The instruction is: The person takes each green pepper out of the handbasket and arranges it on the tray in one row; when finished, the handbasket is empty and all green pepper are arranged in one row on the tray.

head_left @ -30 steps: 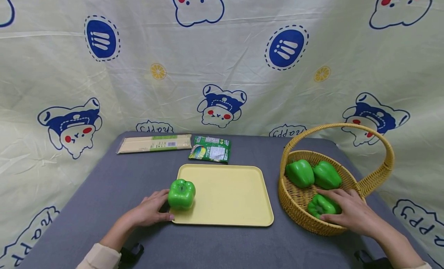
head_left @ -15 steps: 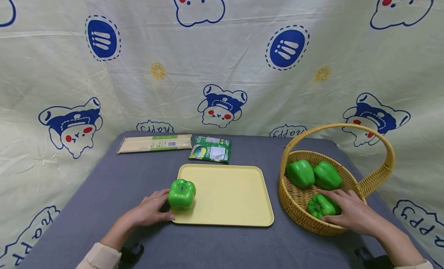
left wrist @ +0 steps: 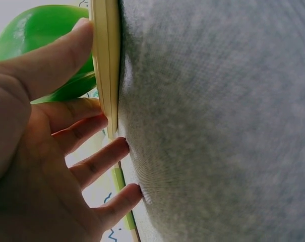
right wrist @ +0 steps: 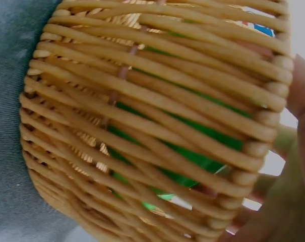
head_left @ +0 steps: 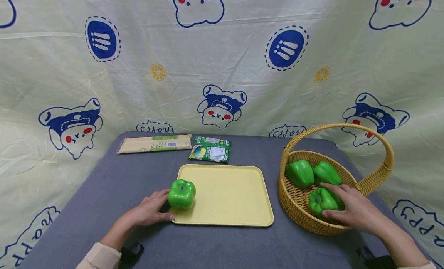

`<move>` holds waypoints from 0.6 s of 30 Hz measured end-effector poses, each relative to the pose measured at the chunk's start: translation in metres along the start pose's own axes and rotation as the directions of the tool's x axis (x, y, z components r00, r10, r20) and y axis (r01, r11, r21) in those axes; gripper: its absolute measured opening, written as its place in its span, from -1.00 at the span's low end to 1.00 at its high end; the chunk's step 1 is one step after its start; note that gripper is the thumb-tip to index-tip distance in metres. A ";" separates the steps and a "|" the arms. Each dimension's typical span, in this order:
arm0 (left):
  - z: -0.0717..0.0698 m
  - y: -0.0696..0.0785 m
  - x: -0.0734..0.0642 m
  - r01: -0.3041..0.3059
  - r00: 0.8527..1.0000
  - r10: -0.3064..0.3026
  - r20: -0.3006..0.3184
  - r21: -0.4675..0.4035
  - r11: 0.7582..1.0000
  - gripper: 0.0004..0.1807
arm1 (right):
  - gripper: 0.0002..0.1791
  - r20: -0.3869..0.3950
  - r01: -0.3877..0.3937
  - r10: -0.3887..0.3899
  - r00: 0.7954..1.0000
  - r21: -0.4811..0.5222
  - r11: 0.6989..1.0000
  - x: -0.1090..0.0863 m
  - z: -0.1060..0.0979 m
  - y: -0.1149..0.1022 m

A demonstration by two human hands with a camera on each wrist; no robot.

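My left hand [head_left: 152,209] rests at the left edge of a pale yellow tray [head_left: 229,195]. In the left wrist view its spread fingers [left wrist: 99,161] touch the tray's side and the grey cloth. One green bell pepper [head_left: 182,194] stands on the tray beside that hand. At the right, my right hand [head_left: 357,209] grips another green bell pepper [head_left: 322,201] inside a wicker basket [head_left: 295,211]. Two more bell peppers [head_left: 300,174] lie at the basket's back. In the right wrist view the weave hides most of the gripped pepper and the fingertips.
A long beige package [head_left: 154,143] and a green packet [head_left: 210,149] lie behind the tray on the grey tablecloth [head_left: 222,246]. The basket's tall handle [head_left: 386,157] arches above its right side. A printed curtain [head_left: 222,61] hangs behind the table.
My right hand and the pepper in it have risen slightly and shifted a little to the right within the basket. The left hand, tray and its pepper have stayed put.
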State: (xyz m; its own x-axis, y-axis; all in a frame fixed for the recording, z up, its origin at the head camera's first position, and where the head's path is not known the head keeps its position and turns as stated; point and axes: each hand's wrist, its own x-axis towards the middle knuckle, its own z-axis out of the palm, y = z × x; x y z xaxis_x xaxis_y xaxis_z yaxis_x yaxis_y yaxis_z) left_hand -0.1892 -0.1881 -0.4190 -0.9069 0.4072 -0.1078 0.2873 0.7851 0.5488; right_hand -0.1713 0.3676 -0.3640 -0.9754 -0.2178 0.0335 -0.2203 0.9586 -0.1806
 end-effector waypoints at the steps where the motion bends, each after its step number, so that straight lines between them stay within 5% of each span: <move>1: 0.000 0.000 0.000 0.000 1.000 0.000 0.001 0.000 1.000 -0.18 | -0.04 -0.010 -0.006 0.006 1.000 -0.001 1.000 0.000 -0.002 -0.001; 10: 0.000 -0.001 0.000 -0.001 1.000 0.001 0.006 -0.004 1.000 -0.17 | -0.01 -0.058 -0.039 0.041 0.997 0.034 0.999 0.000 -0.010 -0.014; 18: 0.001 -0.002 0.000 -0.017 1.000 0.017 -0.008 0.008 1.000 -0.16 | -0.09 -0.257 0.060 -0.047 0.965 0.042 0.997 0.001 -0.012 -0.032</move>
State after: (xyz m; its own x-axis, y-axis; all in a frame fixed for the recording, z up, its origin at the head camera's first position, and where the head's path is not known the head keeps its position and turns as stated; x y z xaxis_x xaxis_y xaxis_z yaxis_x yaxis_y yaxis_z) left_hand -0.1893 -0.1893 -0.4206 -0.9043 0.4169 -0.0922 0.3048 0.7816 0.5442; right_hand -0.1649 0.3384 -0.3465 -0.9331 -0.2081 0.2933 -0.2777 0.9352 -0.2198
